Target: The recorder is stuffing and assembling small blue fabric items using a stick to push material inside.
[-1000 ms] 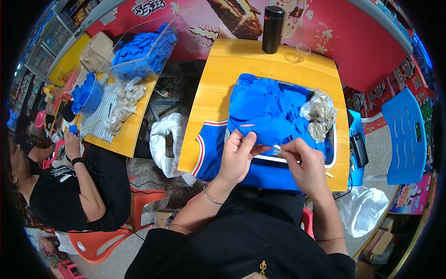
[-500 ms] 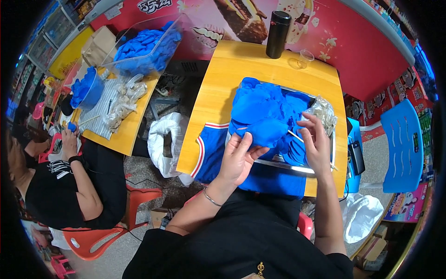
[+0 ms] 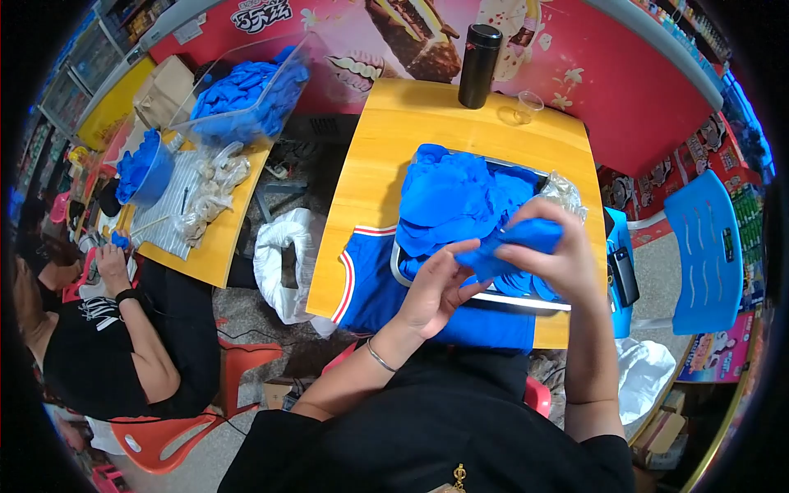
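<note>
Over the front of a metal-rimmed tray [image 3: 519,302], both hands hold a thin, flexible blue piece [image 3: 532,236]. My right hand [image 3: 569,261] is closed on its right part, with the thumb in front and the fingers behind. The fingers and thumb of my left hand [image 3: 434,289] pinch its left end. A heap of similar flat, rounded blue pieces [image 3: 448,197] fills the tray just beyond my hands. Under the tray's front edge lies a blue cloth garment [image 3: 362,275] with red and white trim. The pale stick is hidden now.
A black bottle [image 3: 479,67] and clear cup [image 3: 528,107] stand at the table's back. Crumpled clear plastic [image 3: 563,194] lies by the tray's right edge. Left, a co-worker [image 3: 107,345] sits near a clear bin [image 3: 288,107] and blue bucket [image 3: 152,177]. A blue chair [image 3: 705,255] stands right.
My right hand has turned inward and now grips the blue piece, which is folded and farther right. The pale stick that was by my right hand has gone out of sight.
</note>
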The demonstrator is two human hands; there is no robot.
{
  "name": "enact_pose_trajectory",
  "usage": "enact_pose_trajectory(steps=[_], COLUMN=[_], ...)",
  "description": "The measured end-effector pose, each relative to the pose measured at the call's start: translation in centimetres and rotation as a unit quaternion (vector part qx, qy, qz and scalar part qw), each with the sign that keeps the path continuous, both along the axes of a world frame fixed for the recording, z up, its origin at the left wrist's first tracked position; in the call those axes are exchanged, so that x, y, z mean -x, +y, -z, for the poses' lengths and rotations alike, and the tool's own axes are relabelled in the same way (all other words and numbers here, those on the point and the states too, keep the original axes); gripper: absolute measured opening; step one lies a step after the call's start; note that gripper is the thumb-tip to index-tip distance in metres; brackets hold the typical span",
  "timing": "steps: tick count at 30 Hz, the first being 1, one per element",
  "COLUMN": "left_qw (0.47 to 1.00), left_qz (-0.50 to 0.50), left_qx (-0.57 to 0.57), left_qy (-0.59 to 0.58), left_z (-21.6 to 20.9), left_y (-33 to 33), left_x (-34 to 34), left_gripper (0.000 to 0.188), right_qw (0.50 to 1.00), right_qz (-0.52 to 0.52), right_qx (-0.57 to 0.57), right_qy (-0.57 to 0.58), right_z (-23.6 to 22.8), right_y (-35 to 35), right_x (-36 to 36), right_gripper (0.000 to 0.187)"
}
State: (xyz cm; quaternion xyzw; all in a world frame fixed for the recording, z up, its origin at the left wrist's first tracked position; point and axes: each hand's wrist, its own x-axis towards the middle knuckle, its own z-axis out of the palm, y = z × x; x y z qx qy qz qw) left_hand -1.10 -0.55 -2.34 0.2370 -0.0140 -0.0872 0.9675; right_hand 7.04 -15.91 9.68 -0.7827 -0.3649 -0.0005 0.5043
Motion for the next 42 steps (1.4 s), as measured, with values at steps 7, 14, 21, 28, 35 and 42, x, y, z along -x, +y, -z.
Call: enact_pose_trajectory(steps=[7, 14, 21, 28, 35, 42], left_qw=[0.983, 0.978, 0.989, 0.976, 1.0, 0.99], left_qz=[0.081, 0.089, 0.075, 0.076, 0.002, -0.047], left_qx=[0.137, 0.168, 0.1, 0.19, 0.006, -0.129], left_qy=[0.089, 0.084, 0.08, 0.07, 0.028, 0.045], left_z=[-3.3, -3.2, -3.7, -3.8, -3.3, -2.9], left_y=[-0.3, -1.1, -1.1, -1.4, -1.7, -2.0], left_x=[-0.4, -0.2, -0.6, -0.2, -0.1, 0.2], left_gripper=[0.088, 0.092, 0.094, 0.084, 0.046, 0.032], right_qw=[0.994, 0.988, 0.99, 0.989, 0.977, 0.971], right_qz=[-0.039, -0.085, -0.069, 0.033, 0.074, 0.06], right_qx=[0.102, 0.129, 0.122, 0.132, 0.059, 0.072], right_qy=[0.009, -0.012, 0.018, 0.064, 0.189, 0.218], right_z=[0.1, -0.2, -0.2, 1.6, 1.8, 1.4], right_y=[-0.2, -1.1, -1.3, -0.8, -1.6, -1.6], right_x=[-0.3, -0.3, -0.3, -0.5, -0.1, 0.6], right_gripper=[0.031, 0.022, 0.023, 0.022, 0.022, 0.021])
